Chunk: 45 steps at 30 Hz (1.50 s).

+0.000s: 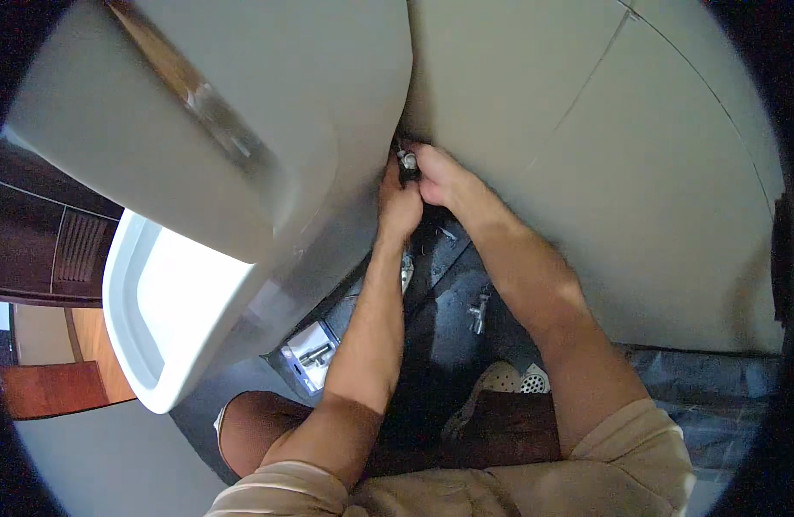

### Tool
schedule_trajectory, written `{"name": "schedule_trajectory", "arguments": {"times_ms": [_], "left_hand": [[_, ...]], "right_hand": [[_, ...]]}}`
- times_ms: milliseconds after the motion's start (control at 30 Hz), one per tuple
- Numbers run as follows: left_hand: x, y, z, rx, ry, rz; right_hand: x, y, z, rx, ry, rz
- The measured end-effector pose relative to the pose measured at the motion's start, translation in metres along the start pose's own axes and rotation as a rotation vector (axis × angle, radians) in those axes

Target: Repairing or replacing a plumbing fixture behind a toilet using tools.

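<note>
Two big bodies hem this work in: the white toilet bowl and tank (199,146) fill the upper left, and the pale tiled wall (604,146) closes the right and the top. Between them runs a narrow dark gap down to the floor (440,345), and both forearms go up through it. Sideways room is slight; the left forearm lies close along the toilet's flank, the right one along the wall, so a wide turn of either wrist would likely knock against porcelain or tile.

Lower down, a small open box of metal parts (311,353) sits on the floor just beside the left forearm, and a loose chrome fitting (478,312) lies near the right one. An elbow drawn back carelessly could, I judge, sweep either away.

At the top of the gap the left hand (399,202) and right hand (440,177) meet on a small dark-and-chrome valve fitting (407,164), tucked where the toilet meets the wall. Fingers of both hands are curled tight around it, pinching it from either side. The grip is cramped and partly hidden, so a slip or a dropped piece falling into the dark gap seems the main risk.
</note>
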<state>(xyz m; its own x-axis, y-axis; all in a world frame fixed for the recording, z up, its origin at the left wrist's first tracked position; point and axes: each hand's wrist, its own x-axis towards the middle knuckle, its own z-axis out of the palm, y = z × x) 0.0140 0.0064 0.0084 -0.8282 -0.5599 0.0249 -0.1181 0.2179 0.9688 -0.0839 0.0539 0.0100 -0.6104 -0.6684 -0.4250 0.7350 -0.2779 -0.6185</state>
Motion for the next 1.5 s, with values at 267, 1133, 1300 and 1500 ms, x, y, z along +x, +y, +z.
{"name": "schedule_trajectory", "arguments": {"times_ms": [267, 1133, 1300, 1500], "left_hand": [[-0.002, 0.005, -0.001, 0.042, 0.041, 0.004], [0.000, 0.007, -0.003, 0.219, 0.017, 0.030], [0.001, 0.010, -0.009, 0.274, -0.039, 0.022], [-0.005, 0.007, -0.015, 0.314, -0.024, 0.029]], "right_hand": [[0.013, 0.003, -0.003, -0.042, -0.036, 0.017], [-0.015, -0.008, 0.007, 0.077, -0.132, 0.146], [-0.009, -0.004, 0.006, -0.005, -0.122, 0.125], [0.005, 0.004, 0.000, 0.054, -0.170, 0.141]]}}
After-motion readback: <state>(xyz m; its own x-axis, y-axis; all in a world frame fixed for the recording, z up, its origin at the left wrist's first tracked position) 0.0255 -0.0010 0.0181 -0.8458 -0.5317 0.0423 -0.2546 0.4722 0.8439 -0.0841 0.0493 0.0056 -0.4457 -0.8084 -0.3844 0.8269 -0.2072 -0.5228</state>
